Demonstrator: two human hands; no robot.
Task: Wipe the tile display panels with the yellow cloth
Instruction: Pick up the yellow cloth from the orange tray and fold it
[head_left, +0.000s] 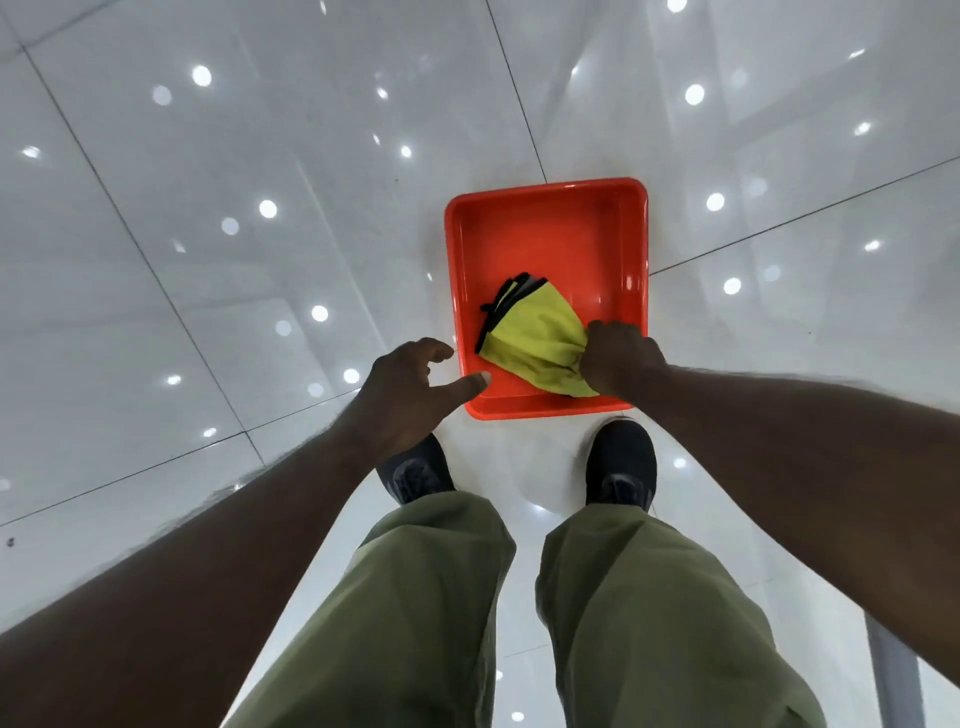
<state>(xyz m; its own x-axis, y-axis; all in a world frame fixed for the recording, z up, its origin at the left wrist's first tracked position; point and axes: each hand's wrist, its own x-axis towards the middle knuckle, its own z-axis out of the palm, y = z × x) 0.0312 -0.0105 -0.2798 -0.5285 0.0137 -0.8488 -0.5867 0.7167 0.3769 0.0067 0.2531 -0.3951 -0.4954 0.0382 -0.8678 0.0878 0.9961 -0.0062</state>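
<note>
A yellow cloth (535, 335) with black edging lies in an orange tray (545, 234) on the glossy white tiled floor. My right hand (618, 358) grips the cloth's near corner, fingers curled round the bunched fabric. My left hand (410, 395) hovers at the tray's near left corner, thumb stretched toward the rim, fingers loosely curled and holding nothing. No tile display panel is in view.
My two black shoes (621, 462) stand just behind the tray, below green trousers. Dark grout lines cross the white floor tiles (208, 234), which reflect ceiling lights. A grey post (893, 680) rises at the lower right.
</note>
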